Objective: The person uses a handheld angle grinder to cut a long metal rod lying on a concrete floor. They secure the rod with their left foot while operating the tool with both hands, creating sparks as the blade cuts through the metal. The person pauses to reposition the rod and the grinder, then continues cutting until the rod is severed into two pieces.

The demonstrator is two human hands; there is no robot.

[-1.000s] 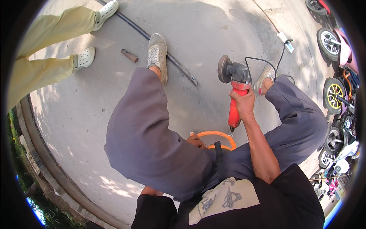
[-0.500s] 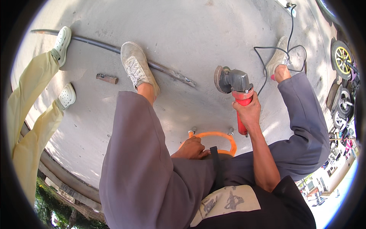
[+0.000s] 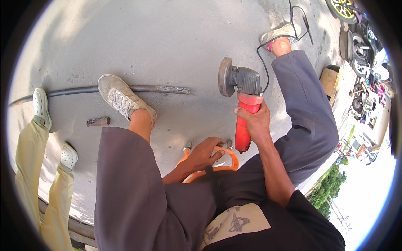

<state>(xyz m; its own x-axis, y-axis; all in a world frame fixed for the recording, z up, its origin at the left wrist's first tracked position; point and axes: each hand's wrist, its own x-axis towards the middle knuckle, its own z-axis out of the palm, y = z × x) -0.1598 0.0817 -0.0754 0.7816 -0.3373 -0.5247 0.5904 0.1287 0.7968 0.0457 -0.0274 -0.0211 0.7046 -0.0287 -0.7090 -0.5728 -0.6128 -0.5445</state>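
Note:
My right hand [image 3: 256,121] is closed around the red body of an angle grinder [image 3: 243,130]. The grinder is held upright off the ground, its grey head and worn disc guard [image 3: 226,77] pointing away from me. A black cord trails from it toward my right foot. Between my legs, my left hand [image 3: 203,155] grips the front rim of an orange stool [image 3: 233,158], with the rim between thumb and fingers. A long dark metal pipe [image 3: 161,89] lies on the concrete beyond, my left shoe [image 3: 119,94] resting across it.
Left of my shoe lies a short cut piece of pipe [image 3: 98,121]. Another person in pale yellow trousers [image 3: 31,157] and white clogs [image 3: 40,106] stands at the far left, by the pipe. Wheels [image 3: 360,48] and motorbike parts line the right side, near a brown cylinder [image 3: 329,79].
My view has turned, shifting the pipe's near end left and the right-side clutter upward. The grinder stays in my right hand. My left hand has moved forward onto the stool's front rim.

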